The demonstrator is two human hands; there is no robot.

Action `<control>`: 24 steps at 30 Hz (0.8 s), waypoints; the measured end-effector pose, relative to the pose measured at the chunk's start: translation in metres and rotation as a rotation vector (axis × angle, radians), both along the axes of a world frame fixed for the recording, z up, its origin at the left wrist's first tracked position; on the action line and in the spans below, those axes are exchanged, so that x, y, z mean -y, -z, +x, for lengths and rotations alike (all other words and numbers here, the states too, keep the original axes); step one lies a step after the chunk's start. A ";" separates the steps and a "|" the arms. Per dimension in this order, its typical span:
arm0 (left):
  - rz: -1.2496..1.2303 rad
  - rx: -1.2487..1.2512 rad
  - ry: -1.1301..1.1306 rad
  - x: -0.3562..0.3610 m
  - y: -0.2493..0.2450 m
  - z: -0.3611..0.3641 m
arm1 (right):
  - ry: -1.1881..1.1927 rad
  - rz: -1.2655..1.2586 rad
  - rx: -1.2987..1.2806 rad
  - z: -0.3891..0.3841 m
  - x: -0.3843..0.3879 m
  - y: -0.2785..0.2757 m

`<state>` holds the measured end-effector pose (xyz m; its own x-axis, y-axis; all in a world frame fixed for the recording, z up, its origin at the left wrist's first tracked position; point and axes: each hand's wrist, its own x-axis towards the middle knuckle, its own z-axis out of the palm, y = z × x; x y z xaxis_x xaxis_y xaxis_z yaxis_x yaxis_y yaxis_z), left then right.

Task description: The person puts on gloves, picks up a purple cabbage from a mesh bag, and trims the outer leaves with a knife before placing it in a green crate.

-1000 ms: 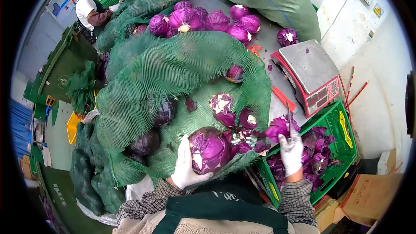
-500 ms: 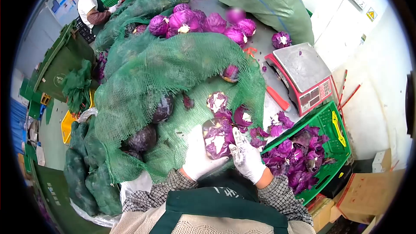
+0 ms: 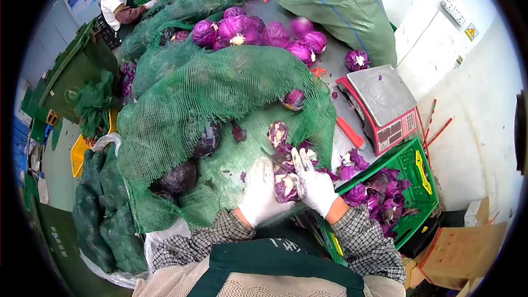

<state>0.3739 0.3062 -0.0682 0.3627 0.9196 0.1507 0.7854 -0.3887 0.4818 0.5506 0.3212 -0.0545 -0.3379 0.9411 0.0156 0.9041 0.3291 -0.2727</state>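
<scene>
A red cabbage [image 3: 285,187] with a pale cut stem end is held between my two white-gloved hands, low over the green mesh. My left hand [image 3: 263,193] cups it from the left and below, fingers curled around its side. My right hand [image 3: 316,186] presses against its right side, closed on a dark outer leaf [image 3: 278,159] that lifts off the top. Part of the cabbage is hidden behind the fingers. Just beyond lies a trimmed cabbage piece [image 3: 278,133], and dark whole cabbages [image 3: 179,177] rest at the left in the mesh sack [image 3: 192,85].
At right, a green crate [image 3: 421,209] holds loose purple leaves, beside a red scale [image 3: 382,99] and a red-handled tool [image 3: 350,133]. Peeled cabbages [image 3: 239,28] sit at the back near a large woven sack [image 3: 341,14]. A co-worker [image 3: 116,3] stands far left.
The cabbage has turned and shifted slightly right in my hands. My right hand has moved up over its side, and a dark leaf now sticks out from the top.
</scene>
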 end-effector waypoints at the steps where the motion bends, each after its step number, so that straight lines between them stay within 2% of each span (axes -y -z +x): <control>1: -0.012 -0.011 0.000 -0.001 0.000 0.001 | -0.025 -0.007 0.020 0.001 -0.006 -0.002; 8: 0.000 -0.004 -0.014 -0.004 0.000 0.006 | -0.142 0.027 0.061 0.005 -0.043 -0.006; 12: -0.007 0.037 -0.028 -0.006 -0.003 0.007 | -0.201 -0.095 0.045 0.005 -0.065 -0.008; 14: 0.009 0.042 0.006 0.000 -0.001 0.007 | -0.155 -0.227 0.165 0.009 -0.085 -0.024; 15: 0.092 0.027 0.069 0.014 0.006 0.007 | -0.147 -0.190 0.220 0.016 -0.094 -0.027; 16: 0.145 0.041 0.127 0.028 0.010 0.005 | 0.006 -0.327 0.056 0.020 -0.092 -0.031; 18: 0.171 0.189 0.084 0.039 0.018 -0.001 | -0.040 -0.154 -0.157 0.037 -0.093 0.047; 19: 0.177 0.275 0.100 0.036 0.023 -0.009 | 0.001 -0.158 -0.203 0.040 -0.089 0.059; 20: 0.172 0.306 0.112 0.035 0.022 -0.016 | 0.045 -0.245 -0.292 0.035 -0.081 0.033; 22: 0.172 0.292 0.090 0.039 0.032 -0.026 | -0.035 -0.153 -0.352 0.027 -0.076 0.020; 24: 0.163 0.312 0.076 0.039 0.035 -0.028 | -0.060 -0.158 -0.302 0.016 -0.072 -0.011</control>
